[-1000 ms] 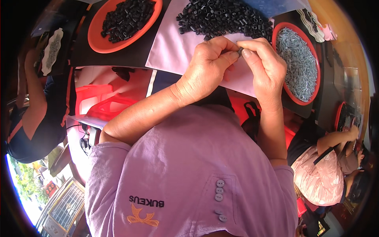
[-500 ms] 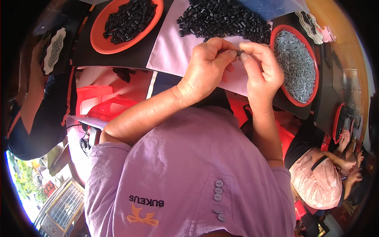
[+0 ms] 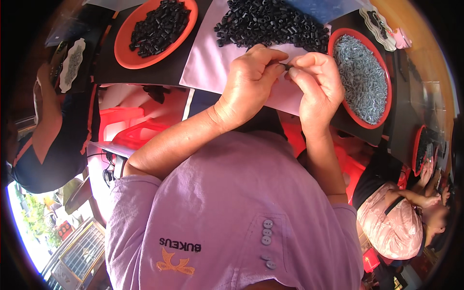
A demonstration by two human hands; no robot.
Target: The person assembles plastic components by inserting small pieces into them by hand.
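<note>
Evidently, a small dark piece is pinched by thumb and forefinger of both left hand and right hand.
If either pinch were loosened, the piece could be dropped onto the pink cloth and lost among the similar black tubes beyond; by a sideways slip, the red bowl of metal bits might be bumped.
</note>
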